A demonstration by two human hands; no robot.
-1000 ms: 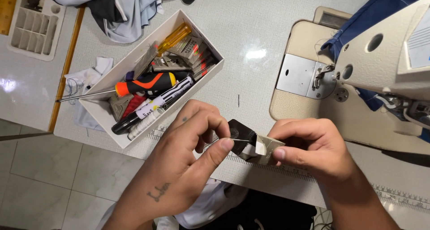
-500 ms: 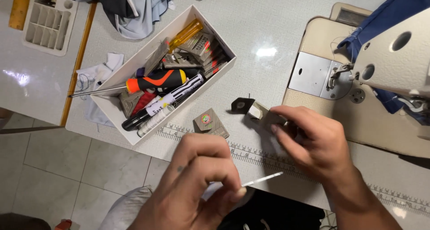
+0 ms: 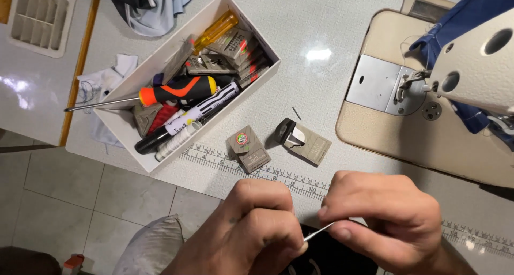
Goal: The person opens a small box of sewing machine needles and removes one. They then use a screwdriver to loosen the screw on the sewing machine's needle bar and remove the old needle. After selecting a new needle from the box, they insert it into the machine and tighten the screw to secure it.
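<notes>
Left hand (image 3: 257,227): curled into a near fist at the lower edge of the view, thumb and forefinger pinching one end of a thin pale needle (image 3: 317,232).
Right hand (image 3: 385,216): also clenched, fingertips pinching the other end of the same needle.
Needle: a short slender sliver spanning the small gap between the two hands, tilted slightly upward to the right, held over the near edge of the desk (image 3: 321,82).
Needle packets: a small grey card packet (image 3: 248,148) lies flat on the desk just beyond the left hand; a second packet with a black clip (image 3: 302,141) lies beside it, nearer the right hand. Both are apart from the hands.
Ruler strip (image 3: 257,170): printed along the desk edge, running between the packets and the hands.
White box (image 3: 160,87): far left of the hands, holding an orange-and-black screwdriver (image 3: 176,91), a pen and more packets.
Sewing machine (image 3: 460,82): on the right, well apart from the hands, blue cloth under its head.
</notes>
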